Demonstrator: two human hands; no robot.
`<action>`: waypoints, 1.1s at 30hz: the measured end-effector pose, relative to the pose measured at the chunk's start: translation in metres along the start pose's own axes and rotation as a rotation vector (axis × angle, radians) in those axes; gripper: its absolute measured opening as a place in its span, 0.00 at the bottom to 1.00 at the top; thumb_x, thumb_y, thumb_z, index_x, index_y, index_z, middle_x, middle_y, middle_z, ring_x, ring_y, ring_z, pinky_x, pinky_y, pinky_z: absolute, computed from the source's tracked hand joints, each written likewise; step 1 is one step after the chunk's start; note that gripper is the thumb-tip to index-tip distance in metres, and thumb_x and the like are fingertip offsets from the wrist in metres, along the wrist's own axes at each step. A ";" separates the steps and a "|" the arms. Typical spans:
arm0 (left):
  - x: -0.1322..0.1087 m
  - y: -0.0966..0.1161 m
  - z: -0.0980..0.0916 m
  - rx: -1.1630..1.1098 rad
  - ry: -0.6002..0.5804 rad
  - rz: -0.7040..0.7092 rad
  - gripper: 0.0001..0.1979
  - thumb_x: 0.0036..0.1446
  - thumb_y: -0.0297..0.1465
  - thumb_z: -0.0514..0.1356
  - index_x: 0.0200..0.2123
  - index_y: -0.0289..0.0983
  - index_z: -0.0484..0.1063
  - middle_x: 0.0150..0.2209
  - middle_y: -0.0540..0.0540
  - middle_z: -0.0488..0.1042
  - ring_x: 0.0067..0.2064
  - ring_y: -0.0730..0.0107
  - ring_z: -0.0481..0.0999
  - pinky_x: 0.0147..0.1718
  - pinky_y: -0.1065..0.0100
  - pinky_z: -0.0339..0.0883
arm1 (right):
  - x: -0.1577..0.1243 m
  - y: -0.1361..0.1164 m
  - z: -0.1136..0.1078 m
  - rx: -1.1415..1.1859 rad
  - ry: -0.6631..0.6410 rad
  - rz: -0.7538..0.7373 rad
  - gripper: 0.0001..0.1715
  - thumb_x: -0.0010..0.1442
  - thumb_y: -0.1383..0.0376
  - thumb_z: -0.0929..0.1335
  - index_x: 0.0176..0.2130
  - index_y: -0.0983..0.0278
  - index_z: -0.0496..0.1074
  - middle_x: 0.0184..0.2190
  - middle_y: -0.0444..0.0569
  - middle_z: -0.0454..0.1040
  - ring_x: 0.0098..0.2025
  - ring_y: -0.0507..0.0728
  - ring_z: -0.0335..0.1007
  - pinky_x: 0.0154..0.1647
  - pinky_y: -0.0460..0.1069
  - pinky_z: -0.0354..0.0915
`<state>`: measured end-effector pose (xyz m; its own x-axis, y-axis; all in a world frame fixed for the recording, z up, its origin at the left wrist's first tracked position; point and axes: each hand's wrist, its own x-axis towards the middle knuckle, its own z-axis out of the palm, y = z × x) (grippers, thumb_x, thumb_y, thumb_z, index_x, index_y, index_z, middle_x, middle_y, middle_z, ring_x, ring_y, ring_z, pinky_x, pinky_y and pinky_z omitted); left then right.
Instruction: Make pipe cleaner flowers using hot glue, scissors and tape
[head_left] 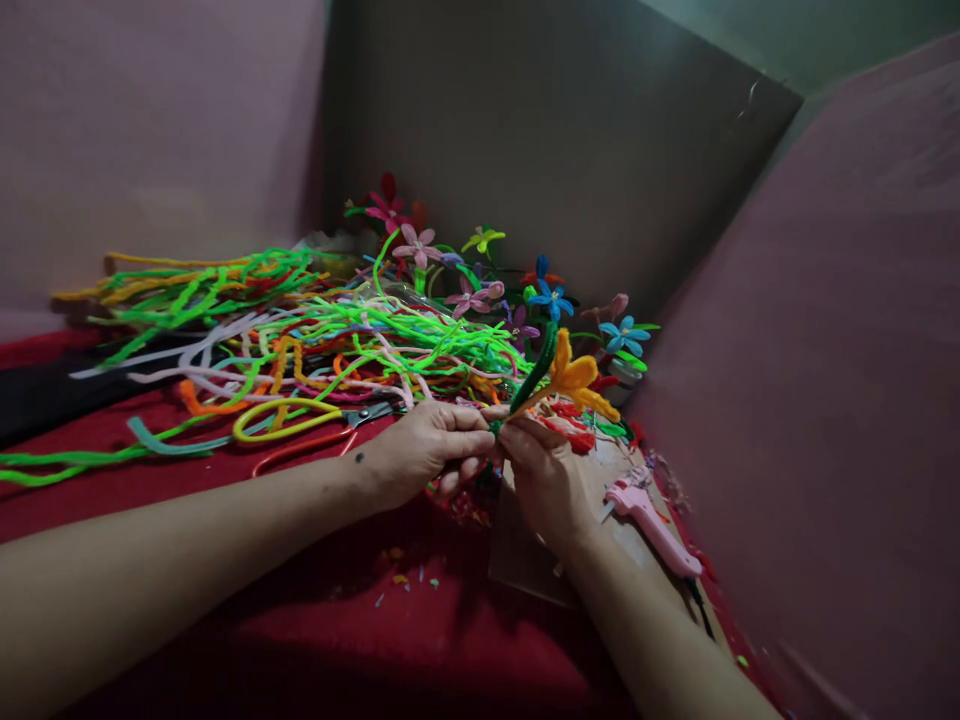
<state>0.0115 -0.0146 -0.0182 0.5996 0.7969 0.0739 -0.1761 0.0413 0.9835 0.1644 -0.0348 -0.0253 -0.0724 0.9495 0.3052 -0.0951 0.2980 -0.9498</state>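
An orange pipe-cleaner flower [574,372] with a dark green leaf [537,368] stands tilted up from between my hands. My right hand [546,480] pinches it near the base of its petals. Close beside it, my left hand [435,445] is closed on the green stem [496,428], fingertips almost meeting those of the right. Much of the stem is hidden by my fingers. Scissors with one yellow and one red handle loop [286,421] lie just left of my left hand. To the right of my right hand rests a pink glue gun [654,525].
Loose pipe cleaners [420,335] in many colours are heaped behind my left hand. Finished pipe-cleaner flowers [551,298] stand at the back against the wall. A board [525,555] lies under my right hand on red cloth [360,620], which has small scraps on it.
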 end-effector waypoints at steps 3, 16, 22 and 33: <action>0.000 -0.001 0.000 -0.182 -0.084 -0.071 0.10 0.54 0.32 0.60 0.24 0.33 0.68 0.15 0.55 0.64 0.11 0.84 0.56 0.09 0.79 0.51 | 0.001 0.000 0.000 0.142 -0.059 0.035 0.10 0.51 0.65 0.69 0.35 0.55 0.79 0.31 0.42 0.77 0.35 0.56 0.69 0.42 0.52 0.65; 0.001 -0.011 0.002 0.875 0.279 0.440 0.07 0.55 0.31 0.57 0.26 0.38 0.68 0.23 0.51 0.67 0.26 0.73 0.65 0.27 0.72 0.57 | -0.003 0.009 0.006 0.093 0.118 -0.062 0.07 0.52 0.65 0.70 0.34 0.61 0.78 0.35 0.46 0.76 0.41 0.56 0.68 0.49 0.53 0.62; 0.004 -0.016 -0.001 0.962 0.260 0.454 0.08 0.59 0.30 0.52 0.33 0.39 0.71 0.30 0.48 0.74 0.32 0.68 0.72 0.33 0.70 0.62 | -0.002 0.006 0.008 0.063 0.111 -0.089 0.07 0.53 0.63 0.70 0.32 0.62 0.78 0.31 0.46 0.76 0.39 0.57 0.69 0.47 0.53 0.62; 0.005 -0.007 -0.002 0.806 0.272 0.468 0.08 0.56 0.29 0.56 0.30 0.39 0.76 0.31 0.47 0.73 0.36 0.67 0.70 0.38 0.69 0.63 | 0.001 0.003 0.016 0.187 0.164 -0.119 0.03 0.48 0.65 0.72 0.28 0.60 0.79 0.28 0.44 0.74 0.35 0.54 0.66 0.46 0.52 0.62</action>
<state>0.0141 -0.0100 -0.0246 0.3861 0.7438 0.5457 0.2970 -0.6602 0.6898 0.1482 -0.0346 -0.0268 0.1103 0.9167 0.3840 -0.2766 0.3994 -0.8741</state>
